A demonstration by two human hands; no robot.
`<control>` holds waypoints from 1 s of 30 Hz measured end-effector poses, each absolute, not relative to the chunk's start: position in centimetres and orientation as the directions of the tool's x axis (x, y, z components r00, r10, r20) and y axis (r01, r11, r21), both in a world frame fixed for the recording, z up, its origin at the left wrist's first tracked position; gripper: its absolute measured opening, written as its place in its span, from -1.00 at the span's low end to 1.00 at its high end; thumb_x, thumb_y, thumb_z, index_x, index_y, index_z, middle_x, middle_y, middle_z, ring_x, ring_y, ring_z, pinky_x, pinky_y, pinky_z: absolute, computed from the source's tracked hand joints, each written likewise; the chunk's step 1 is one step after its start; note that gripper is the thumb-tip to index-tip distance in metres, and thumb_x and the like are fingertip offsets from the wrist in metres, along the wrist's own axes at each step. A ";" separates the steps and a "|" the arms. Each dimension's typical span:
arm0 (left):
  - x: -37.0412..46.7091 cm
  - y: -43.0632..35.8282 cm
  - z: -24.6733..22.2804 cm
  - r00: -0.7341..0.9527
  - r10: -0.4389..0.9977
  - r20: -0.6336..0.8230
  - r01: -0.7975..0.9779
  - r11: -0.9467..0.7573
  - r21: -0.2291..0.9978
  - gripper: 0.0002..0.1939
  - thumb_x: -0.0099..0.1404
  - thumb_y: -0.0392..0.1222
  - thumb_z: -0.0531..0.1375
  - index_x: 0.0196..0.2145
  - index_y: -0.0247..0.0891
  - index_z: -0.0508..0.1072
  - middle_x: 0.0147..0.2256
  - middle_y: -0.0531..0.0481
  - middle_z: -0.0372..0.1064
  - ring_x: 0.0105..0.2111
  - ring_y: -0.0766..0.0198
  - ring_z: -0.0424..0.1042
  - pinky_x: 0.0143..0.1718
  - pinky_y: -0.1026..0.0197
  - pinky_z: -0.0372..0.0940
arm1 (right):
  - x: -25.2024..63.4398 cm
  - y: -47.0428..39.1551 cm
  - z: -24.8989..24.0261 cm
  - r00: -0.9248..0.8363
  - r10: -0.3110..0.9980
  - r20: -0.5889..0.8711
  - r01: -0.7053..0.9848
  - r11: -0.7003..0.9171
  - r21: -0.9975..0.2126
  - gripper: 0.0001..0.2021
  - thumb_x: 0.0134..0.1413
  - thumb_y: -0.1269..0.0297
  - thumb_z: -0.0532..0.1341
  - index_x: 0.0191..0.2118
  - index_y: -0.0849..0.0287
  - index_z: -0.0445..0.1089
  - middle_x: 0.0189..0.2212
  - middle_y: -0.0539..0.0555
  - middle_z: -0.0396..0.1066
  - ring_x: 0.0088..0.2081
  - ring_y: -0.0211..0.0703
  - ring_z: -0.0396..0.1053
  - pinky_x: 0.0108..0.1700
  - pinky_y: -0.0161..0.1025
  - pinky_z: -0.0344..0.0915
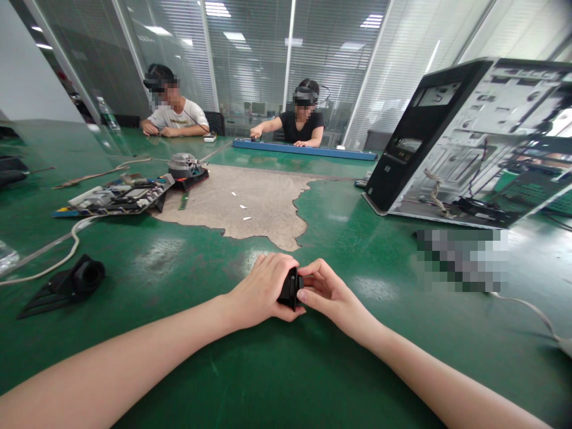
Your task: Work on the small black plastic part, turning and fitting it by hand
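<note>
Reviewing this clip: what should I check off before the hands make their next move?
1. Left hand gripping the small black part: ok.
2. Right hand fingers on it too: ok.
3. Part's far side sound: cannot tell, hidden.
4. Circuit board apart from both hands: ok.
5. Computer case apart from both arms: ok.
6. Green tabletop unbroken: not ok, bare patch ahead.

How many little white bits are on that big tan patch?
3, all near the middle of the tan patch: the back bit, the middle bit a little nearer and to the right, and the front bit nearest you.
</note>
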State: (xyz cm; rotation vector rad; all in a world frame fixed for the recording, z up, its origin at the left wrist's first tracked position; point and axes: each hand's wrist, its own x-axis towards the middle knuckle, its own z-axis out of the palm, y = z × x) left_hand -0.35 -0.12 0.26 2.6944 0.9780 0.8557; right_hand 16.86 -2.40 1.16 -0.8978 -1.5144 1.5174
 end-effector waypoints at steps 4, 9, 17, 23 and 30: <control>-0.3 -0.1 0.3 0.627 0.630 0.458 0.545 -0.775 0.321 -0.41 -0.07 -0.10 0.24 -0.12 -0.23 0.06 -0.16 -0.08 0.20 -0.19 0.12 0.22 -0.21 0.10 0.08 | 16.9 -2.3 1.1 -0.426 0.904 0.030 -0.007 0.029 -1.000 -0.72 -0.10 0.25 0.24 -0.25 0.13 0.16 -0.29 0.02 0.28 -0.20 -0.20 0.29 -0.15 -0.18 0.26; -0.3 -0.2 0.3 0.626 0.636 0.452 0.553 -0.770 0.317 -0.42 -0.07 -0.12 0.22 -0.12 -0.25 0.06 -0.17 -0.08 0.20 -0.20 0.12 0.22 -0.21 0.10 0.08 | 17.2 -2.1 0.7 -0.483 0.874 0.051 -0.051 0.030 -0.998 -0.68 -0.15 0.34 0.28 -0.28 0.11 0.12 -0.29 -0.02 0.25 -0.21 -0.24 0.31 -0.09 -0.17 0.23; -0.4 -0.2 0.4 0.629 0.631 0.454 0.549 -0.774 0.315 -0.42 -0.05 -0.06 0.22 -0.12 -0.24 0.05 -0.17 -0.09 0.20 -0.20 0.12 0.22 -0.22 0.11 0.09 | 17.1 -2.2 0.8 -0.469 0.879 0.083 -0.080 0.051 -0.995 -0.76 -0.05 0.22 0.21 -0.30 0.11 0.14 -0.30 -0.01 0.27 -0.23 -0.27 0.30 -0.13 -0.22 0.24; -0.3 -0.1 0.4 0.628 0.632 0.454 0.545 -0.773 0.324 -0.40 -0.07 -0.07 0.23 -0.11 -0.23 0.06 -0.17 -0.08 0.21 -0.20 0.12 0.22 -0.22 0.11 0.09 | 17.1 -2.1 0.8 -0.434 0.899 0.062 -0.007 0.065 -0.998 -0.74 -0.06 0.22 0.22 -0.24 0.11 0.17 -0.29 0.01 0.27 -0.19 -0.23 0.28 -0.10 -0.19 0.24; -0.3 -0.2 0.3 0.628 0.636 0.449 0.552 -0.770 0.320 -0.42 -0.06 -0.11 0.22 -0.11 -0.23 0.06 -0.16 -0.09 0.21 -0.20 0.11 0.22 -0.20 0.09 0.08 | 17.2 -2.2 1.0 -0.488 0.871 0.054 -0.047 0.036 -0.998 -0.64 -0.20 0.32 0.31 -0.27 0.09 0.13 -0.27 -0.02 0.26 -0.19 -0.23 0.31 -0.04 -0.14 0.21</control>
